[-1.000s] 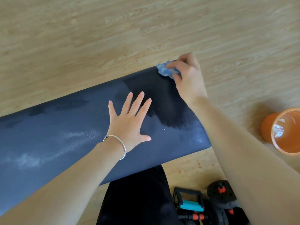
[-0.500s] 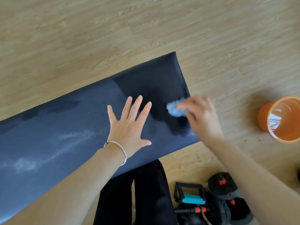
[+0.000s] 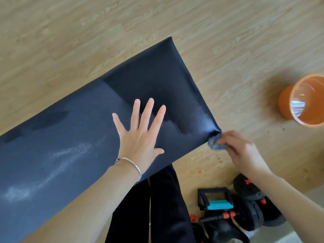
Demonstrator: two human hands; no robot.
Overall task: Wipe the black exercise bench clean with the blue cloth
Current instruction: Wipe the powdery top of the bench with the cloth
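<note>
The black exercise bench (image 3: 73, 130) runs diagonally from lower left to upper right. Its right end looks darker and wet, while pale dusty streaks lie on the left part. My left hand (image 3: 140, 134) lies flat on the pad, fingers spread, a silver bracelet on the wrist. My right hand (image 3: 240, 151) grips the bunched blue cloth (image 3: 214, 143) at the bench's near right corner, just off the pad's edge. The hand is motion-blurred and covers most of the cloth.
An orange bucket (image 3: 287, 104) stands on the wooden floor to the right. Dumbbells and a black stand with a teal handle (image 3: 219, 205) lie on the floor at lower right. My dark trouser legs (image 3: 157, 207) are below the bench's near edge.
My right hand has swept the blue cloth from the bench's far right corner down across the pad's end to its near right corner. The left hand stayed flat on the pad.
</note>
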